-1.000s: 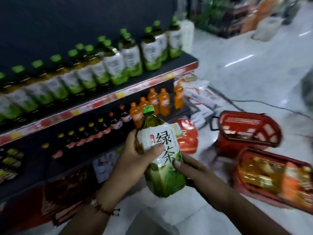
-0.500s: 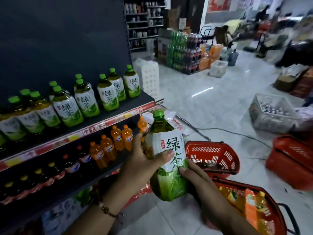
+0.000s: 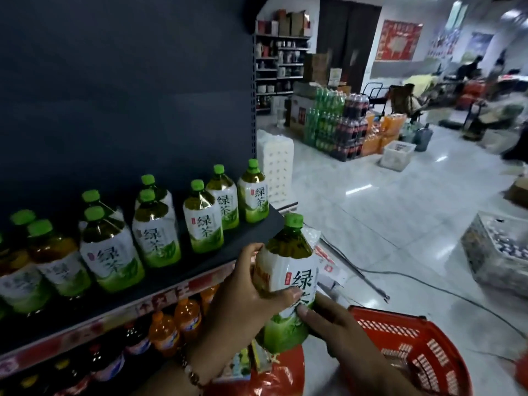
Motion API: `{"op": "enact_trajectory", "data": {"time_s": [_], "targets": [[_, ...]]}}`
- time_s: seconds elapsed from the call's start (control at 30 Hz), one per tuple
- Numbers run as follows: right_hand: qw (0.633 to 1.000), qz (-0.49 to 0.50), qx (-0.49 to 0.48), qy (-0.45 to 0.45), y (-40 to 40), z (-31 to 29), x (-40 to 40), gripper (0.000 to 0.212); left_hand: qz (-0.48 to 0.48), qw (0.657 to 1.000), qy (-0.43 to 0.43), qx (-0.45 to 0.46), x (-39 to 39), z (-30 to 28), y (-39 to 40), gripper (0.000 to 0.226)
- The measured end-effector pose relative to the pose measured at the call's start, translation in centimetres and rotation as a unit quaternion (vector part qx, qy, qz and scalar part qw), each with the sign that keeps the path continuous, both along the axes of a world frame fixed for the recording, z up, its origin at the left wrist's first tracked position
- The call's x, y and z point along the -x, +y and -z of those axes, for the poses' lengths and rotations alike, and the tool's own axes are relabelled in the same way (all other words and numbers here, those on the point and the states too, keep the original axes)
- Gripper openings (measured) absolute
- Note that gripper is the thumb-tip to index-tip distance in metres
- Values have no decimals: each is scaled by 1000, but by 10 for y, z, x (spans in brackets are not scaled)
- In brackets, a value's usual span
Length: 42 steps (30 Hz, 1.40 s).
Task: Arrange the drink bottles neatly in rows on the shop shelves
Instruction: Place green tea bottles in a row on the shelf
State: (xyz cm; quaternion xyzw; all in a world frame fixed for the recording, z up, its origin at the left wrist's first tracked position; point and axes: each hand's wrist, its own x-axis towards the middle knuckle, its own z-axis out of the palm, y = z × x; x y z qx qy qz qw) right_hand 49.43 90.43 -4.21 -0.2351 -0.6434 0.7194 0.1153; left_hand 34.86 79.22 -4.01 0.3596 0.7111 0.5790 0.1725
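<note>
Right hand: our right hand (image 3: pixel 340 330) cupped the lower right side of the green tea bottle (image 3: pixel 288 284), its fingers (image 3: pixel 307 311) curled against the green base of the label.
Left hand: our left hand (image 3: pixel 245 307) wrapped the bottle's left side, thumb lying across the white label, the other fingers curled behind; a bead bracelet (image 3: pixel 190 374) sat at the wrist.
Bottle held: it stood nearly upright between both hands, cap up, long axis vertical with a slight lean, in the air just off the shelf's right front corner.
Basket: a red basket (image 3: pixel 414 341) lay below and to the right of the hands.
Shelf: the upper shelf (image 3: pixel 251 232) lay up and to the left of the bottle; we judged the left hand the nearer one to it.
Rows: matching shelved bottles (image 3: pixel 203 221) stood upright in rows, with bare shelf in front near the corner.
Next move, as we judged: lift left and set it upright in that bare spot.
</note>
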Motion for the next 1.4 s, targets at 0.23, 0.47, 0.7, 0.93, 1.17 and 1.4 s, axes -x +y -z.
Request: {"op": "enact_trajectory", "data": {"time_s": [0.23,0.47,0.7,0.93,1.17,1.4], "targets": [[998,-35,-31,35,82,15,103,29,-52,998,46,0,81,8,63,90],[990,-84,-102,49,162,46,187,39,-169,976,119,65,138,28,121,93],[972,-131,-192,37,210,73,235,43,-240,963,102,71,155,53,158,93],[961,-137,-237,39,230,75,251,48,-283,946,111,111,173,63,175,95],[963,-139,-226,43,230,76,255,52,-289,938,126,143,176,58,176,96],[953,-168,-248,30,233,73,256,60,-316,922,132,182,165,52,176,73]]}}
